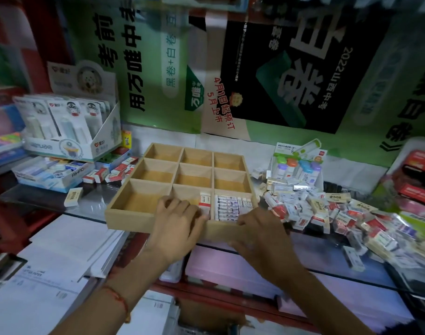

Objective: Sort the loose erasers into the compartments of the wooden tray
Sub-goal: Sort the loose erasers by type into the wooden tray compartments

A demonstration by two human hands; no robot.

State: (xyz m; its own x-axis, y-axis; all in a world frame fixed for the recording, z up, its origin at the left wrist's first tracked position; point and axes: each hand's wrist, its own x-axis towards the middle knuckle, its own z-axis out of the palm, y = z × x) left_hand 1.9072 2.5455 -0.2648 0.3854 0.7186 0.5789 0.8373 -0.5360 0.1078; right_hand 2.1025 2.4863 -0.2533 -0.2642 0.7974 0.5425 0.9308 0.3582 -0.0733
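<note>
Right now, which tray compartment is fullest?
The near-right compartment, packed with a row of erasers; near-middle holds just a few, the others show bare wood.

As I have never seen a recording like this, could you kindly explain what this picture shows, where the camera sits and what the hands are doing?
There is no machine here: a person works bare-handed, and the single picture comes from a camera worn on their head, looking down. On a glass counter stands a wooden tray with nine compartments. Its near-right compartment holds a packed row of erasers, and the near-middle one holds a red-and-white eraser. The other compartments look empty. The left hand reaches into the near-middle compartment. The right hand rests at the tray's near wall, by the filled compartment. Whether either hand grips an eraser is hidden. A pile of loose erasers lies to the right of the tray.
</note>
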